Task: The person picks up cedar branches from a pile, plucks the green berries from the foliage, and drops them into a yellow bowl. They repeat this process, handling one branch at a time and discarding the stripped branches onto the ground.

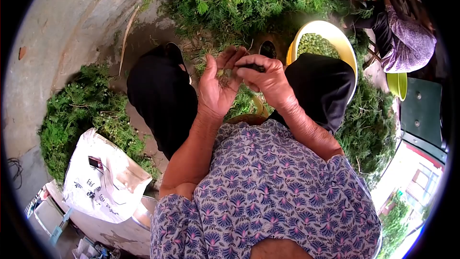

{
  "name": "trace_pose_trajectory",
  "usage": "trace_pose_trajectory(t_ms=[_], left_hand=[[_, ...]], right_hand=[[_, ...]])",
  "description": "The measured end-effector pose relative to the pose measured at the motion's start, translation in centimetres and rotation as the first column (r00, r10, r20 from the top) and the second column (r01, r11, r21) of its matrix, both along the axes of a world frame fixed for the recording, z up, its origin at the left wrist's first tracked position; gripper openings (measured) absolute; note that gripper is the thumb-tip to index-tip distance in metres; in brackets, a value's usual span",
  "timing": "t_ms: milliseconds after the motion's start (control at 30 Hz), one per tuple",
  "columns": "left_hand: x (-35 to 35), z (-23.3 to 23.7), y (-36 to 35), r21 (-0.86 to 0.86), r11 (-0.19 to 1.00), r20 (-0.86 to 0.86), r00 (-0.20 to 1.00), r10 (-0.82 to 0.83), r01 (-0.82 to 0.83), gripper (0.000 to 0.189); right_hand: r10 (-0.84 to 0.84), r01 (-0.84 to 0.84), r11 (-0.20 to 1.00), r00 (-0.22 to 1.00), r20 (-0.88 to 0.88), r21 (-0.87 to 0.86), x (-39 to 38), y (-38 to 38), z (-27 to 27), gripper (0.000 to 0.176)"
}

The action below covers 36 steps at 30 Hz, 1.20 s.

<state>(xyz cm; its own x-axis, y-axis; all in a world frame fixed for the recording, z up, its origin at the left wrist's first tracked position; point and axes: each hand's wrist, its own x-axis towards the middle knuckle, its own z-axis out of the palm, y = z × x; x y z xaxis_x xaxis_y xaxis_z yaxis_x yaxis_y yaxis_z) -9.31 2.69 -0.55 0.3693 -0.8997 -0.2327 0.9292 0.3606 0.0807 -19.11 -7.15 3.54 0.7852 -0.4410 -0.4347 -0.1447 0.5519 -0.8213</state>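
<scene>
My left hand (214, 84) is held palm up in front of me, thumb spread and fingers slightly curled. Small greenish bits show at its palm and fingers, too small to name. Close beside its fingertips is my right hand (270, 77), thumb and fingers pinched together. A dark gap shows between those fingers, and what they hold is hidden. A thin stalk sticks up near the fingertips. Beyond both hands lies a big heap of green conifer branches (244, 0). By my right knee stands a yellow bucket (346, 43) of small round green berries (316, 45).
More cut branches lie at left (91, 110) and right (369, 129). A white sack (108, 177) with a small dark device on it rests at lower left. Another person in a purple patterned top (412, 43) sits at upper right near a yellow-green container (397, 85).
</scene>
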Motion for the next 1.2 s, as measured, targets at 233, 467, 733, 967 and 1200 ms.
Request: trace_pose_trajectory(t_ms=[233, 467, 733, 967, 1200], left_hand=[[-0.5, 0.3, -0.2, 0.113, 0.993, 0.082, 0.996, -0.028, 0.018, 0.058], [-0.3, 0.2, 0.1, 0.0, 0.999, -0.018, 0.999, -0.041, 0.041, 0.058], [-0.2, -0.3, -0.1, -0.016, 0.998, 0.061, 0.997, -0.054, 0.055, 0.059], [-0.4, 0.3, -0.2, 0.096, 0.995, 0.144, 0.989, -0.04, 0.027, 0.058], [-0.4, 0.3, -0.2, 0.102, 0.995, 0.145, 0.989, -0.033, 0.018, 0.06]], right_hand=[[0.134, -0.173, 0.314, 0.982, -0.137, -0.933, 0.7, 0.9, -1.5, 0.027], [0.066, -0.095, 0.981, 0.983, 0.17, 0.171, -0.7, -1.5, -0.5, 0.025], [-0.004, 0.002, 1.0, 0.997, 0.076, 0.028, 0.3, -0.2, -0.2, 0.021], [0.105, -0.142, 0.633, 0.99, -0.098, -0.761, 1.2, 1.5, -0.2, 0.028], [0.205, -0.196, 0.444, 0.972, -0.113, -0.874, 1.1, 1.8, -0.3, 0.033]])
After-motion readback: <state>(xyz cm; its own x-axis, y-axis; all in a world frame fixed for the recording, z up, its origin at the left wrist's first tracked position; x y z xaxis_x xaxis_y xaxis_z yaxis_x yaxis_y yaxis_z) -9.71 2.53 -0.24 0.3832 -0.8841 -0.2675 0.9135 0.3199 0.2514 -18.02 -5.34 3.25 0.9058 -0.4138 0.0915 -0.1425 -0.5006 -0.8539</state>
